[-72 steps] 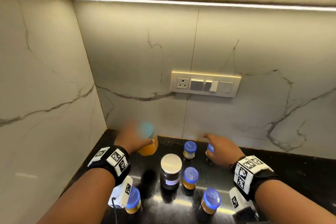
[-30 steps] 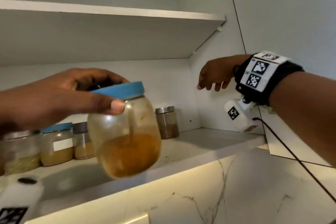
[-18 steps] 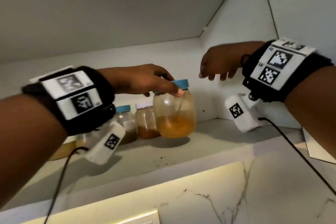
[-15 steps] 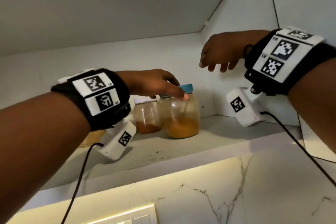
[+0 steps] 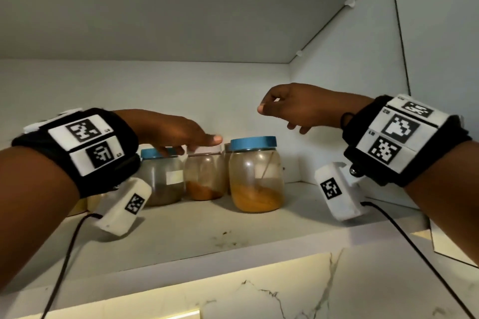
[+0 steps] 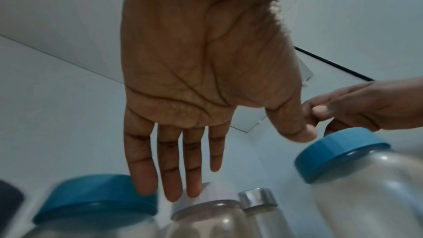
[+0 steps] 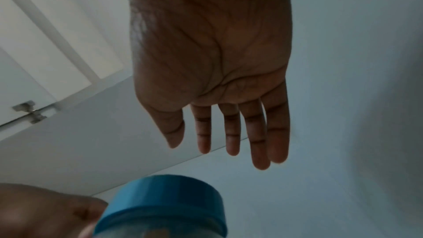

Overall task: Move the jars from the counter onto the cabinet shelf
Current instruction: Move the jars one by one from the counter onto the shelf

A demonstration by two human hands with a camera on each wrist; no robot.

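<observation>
The blue-lidded jar point(image 5: 255, 176) of orange powder stands upright on the white cabinet shelf point(image 5: 207, 235), free of both hands. In the left wrist view its lid point(image 6: 341, 153) is just right of my thumb. My left hand point(image 5: 191, 144) hovers palm down to the jar's left, above the older jars, with fingers point(image 6: 174, 178) straight and nothing held. Above and slightly right of the jar hangs my right hand point(image 5: 280, 118), its fingers point(image 7: 233, 142) relaxed and empty. The same lid point(image 7: 164, 204) shows below that palm.
Left of the placed jar stand a white-lidded jar point(image 5: 204, 176) of reddish powder and a labelled blue-lidded jar point(image 5: 162, 179). A steel-lidded jar point(image 6: 256, 198) stands behind. The cabinet side wall point(image 5: 337, 124) closes the shelf on the right; an upper shelf point(image 5: 181, 8) is overhead.
My left hand set the orange-powder jar down on the shelf, let go and drew back to the left. The right hand stayed raised and empty.
</observation>
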